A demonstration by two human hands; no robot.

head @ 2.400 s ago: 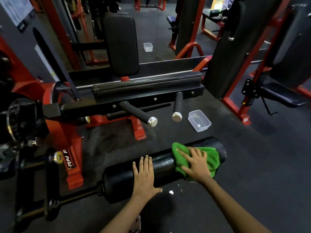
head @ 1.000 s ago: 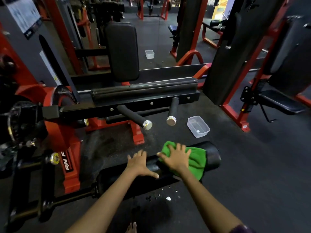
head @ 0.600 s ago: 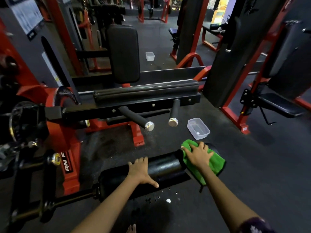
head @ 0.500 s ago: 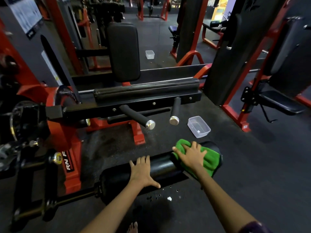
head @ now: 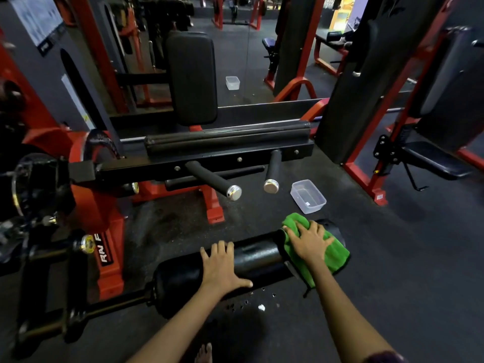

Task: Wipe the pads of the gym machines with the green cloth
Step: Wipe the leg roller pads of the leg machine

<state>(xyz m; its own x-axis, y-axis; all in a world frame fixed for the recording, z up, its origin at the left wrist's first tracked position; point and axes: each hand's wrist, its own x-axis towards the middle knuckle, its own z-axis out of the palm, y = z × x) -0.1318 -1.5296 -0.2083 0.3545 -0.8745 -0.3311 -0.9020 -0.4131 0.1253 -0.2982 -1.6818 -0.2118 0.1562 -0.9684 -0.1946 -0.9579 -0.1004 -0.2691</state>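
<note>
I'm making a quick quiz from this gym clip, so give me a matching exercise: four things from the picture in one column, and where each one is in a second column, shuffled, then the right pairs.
Things:
1. green cloth
2. left hand
3. clear plastic tub
4. right hand

Places:
A. on the floor beyond the roller pad
B. flat on the bare middle of the roller pad
C. draped over the roller pad's right end
D. pressed on top of the cloth

Pairs: 1-C, 2-B, 3-A, 4-D

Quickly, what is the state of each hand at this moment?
Left hand: open, fingers straight, resting flat on the black roller pad.
Right hand: open, fingers spread, pressing the green cloth onto the pad.
</note>
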